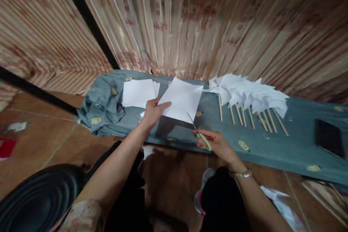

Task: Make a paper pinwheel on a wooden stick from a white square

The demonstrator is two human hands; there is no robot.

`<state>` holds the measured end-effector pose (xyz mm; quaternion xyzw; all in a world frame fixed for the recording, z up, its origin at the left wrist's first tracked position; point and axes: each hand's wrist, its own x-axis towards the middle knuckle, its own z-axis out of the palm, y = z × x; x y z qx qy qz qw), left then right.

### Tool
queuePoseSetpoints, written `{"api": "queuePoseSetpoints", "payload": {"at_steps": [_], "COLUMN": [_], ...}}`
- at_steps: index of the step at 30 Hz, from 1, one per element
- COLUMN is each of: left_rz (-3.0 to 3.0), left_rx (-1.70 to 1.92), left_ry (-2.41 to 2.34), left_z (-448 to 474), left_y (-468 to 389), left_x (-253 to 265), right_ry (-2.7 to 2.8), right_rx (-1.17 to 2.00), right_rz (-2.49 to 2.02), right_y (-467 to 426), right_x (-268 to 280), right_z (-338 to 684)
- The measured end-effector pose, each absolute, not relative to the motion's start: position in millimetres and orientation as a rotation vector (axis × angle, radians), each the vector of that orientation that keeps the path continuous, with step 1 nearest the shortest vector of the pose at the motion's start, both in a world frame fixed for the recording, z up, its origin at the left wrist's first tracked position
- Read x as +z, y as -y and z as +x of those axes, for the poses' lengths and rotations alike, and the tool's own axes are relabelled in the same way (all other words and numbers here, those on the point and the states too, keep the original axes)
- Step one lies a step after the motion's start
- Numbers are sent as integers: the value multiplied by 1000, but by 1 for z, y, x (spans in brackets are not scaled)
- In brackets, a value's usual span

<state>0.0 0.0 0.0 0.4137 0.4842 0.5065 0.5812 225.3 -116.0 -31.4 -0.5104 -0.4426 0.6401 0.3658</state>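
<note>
Sleeve cropped — left fingers pinch paper, right fingers grip partly hidden scissors.

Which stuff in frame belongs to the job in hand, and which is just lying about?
Job in hand:
- white sheet, held in the left hand
- scissors, held in the right hand
- paper stack, likely
- paper pinwheels, likely

Apparently just lying about:
- dark phone-like slab
- red item, far left, unclear what

white paper sheet held a plain face, scissors handles were pale green, pinwheels were white, their sticks pale tan, surface was grey-green with yellow motifs, curtain was striped cream and brown
</note>
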Motion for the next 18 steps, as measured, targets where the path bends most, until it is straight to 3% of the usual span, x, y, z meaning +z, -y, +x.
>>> {"api": "queuePoseSetpoints", "payload": {"at_steps": [18], "left_rz": [991], "left_rx": [1125], "left_ry": [-1133], "left_z": [3], "left_y": [0], "left_x": [-7], "right_ry": [1093], "right_rx": [1621], "right_rz": [-1291], "right_y": [116], "right_x": [-34], "right_z": [227]}}
